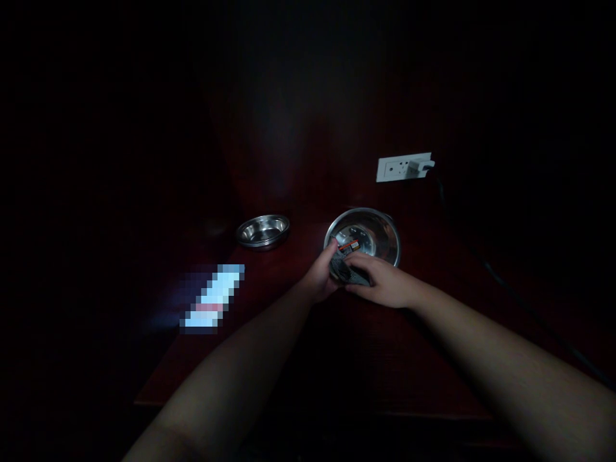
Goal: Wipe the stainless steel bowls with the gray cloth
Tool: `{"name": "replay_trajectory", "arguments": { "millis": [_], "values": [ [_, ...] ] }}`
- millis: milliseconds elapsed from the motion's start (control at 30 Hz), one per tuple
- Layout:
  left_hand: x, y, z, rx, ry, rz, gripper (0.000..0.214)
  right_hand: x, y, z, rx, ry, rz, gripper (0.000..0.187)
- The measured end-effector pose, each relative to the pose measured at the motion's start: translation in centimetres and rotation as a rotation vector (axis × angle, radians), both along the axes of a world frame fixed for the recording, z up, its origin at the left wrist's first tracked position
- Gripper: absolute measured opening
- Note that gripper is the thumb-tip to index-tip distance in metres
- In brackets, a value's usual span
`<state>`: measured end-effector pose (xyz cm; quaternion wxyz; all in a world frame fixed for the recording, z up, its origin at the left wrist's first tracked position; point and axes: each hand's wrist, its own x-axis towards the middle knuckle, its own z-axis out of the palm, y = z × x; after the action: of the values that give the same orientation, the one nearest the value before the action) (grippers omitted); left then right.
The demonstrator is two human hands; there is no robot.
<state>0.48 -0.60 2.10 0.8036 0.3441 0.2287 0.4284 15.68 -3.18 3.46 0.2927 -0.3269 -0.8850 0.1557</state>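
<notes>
Between my two hands is a dark grey, textured flat piece (347, 272) with an orange and black label at its top end. Its exact kind is hard to make out in the dim light. My left hand (321, 274) grips its left side, thumb uppermost. From the right, my right hand (385, 282) holds it with bent fingers lying over its face. Just behind it stands a shiny metal bowl (387, 239), its front rim partly hidden by the hands and the piece.
A shallow metal dish (262, 231), perhaps stacked, sits at the left on the dark red table (298, 359). Nearer is a bright, pixelated screen-like object (214, 298). On the back wall a white socket (403, 167) has a plug in it, with a dark cable (510, 289) trailing right.
</notes>
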Motion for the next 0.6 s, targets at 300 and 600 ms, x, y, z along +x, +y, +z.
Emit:
{"name": "replay_trajectory", "arguments": {
  "millis": [300,600],
  "values": [
    [0.15,-0.05,-0.05,0.020,-0.008,0.052,0.047,-0.10,-0.11,0.26,0.001,0.017,0.011,0.032],
    [0.44,-0.31,0.18,0.039,0.000,0.072,0.043,-0.09,-0.02,0.44,-0.067,-0.017,0.010,0.023]
  ]
}}
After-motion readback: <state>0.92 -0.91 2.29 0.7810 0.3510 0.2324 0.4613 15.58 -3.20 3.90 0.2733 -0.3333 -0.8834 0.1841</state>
